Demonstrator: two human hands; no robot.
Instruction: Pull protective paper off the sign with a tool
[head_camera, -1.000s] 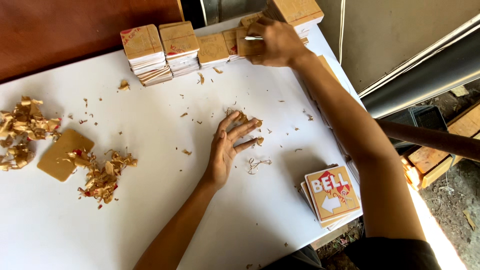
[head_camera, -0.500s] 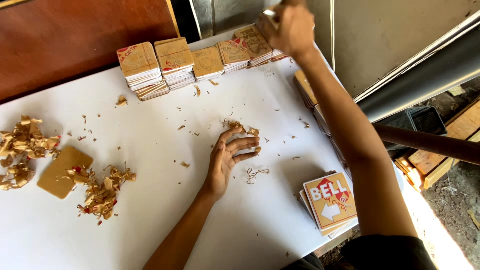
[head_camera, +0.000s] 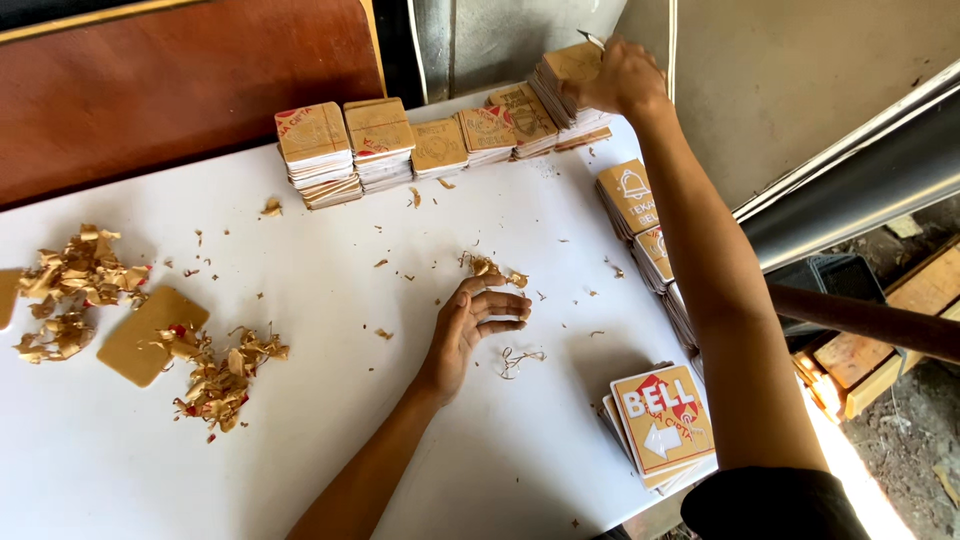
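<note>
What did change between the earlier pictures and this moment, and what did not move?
The right hand has carried a small tool from the nearer row of squares to the far stack of squares at the table's corner. The left hand drew its fingers together over the shavings. The row of stacks and the loose square stayed.

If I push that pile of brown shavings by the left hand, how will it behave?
The shavings by the left hand look thin and curled, so probably very light and floppy. They lie loose, so a push would likely scatter them rather than move them as one. The white table looks smooth, so they should slide easily.
</note>
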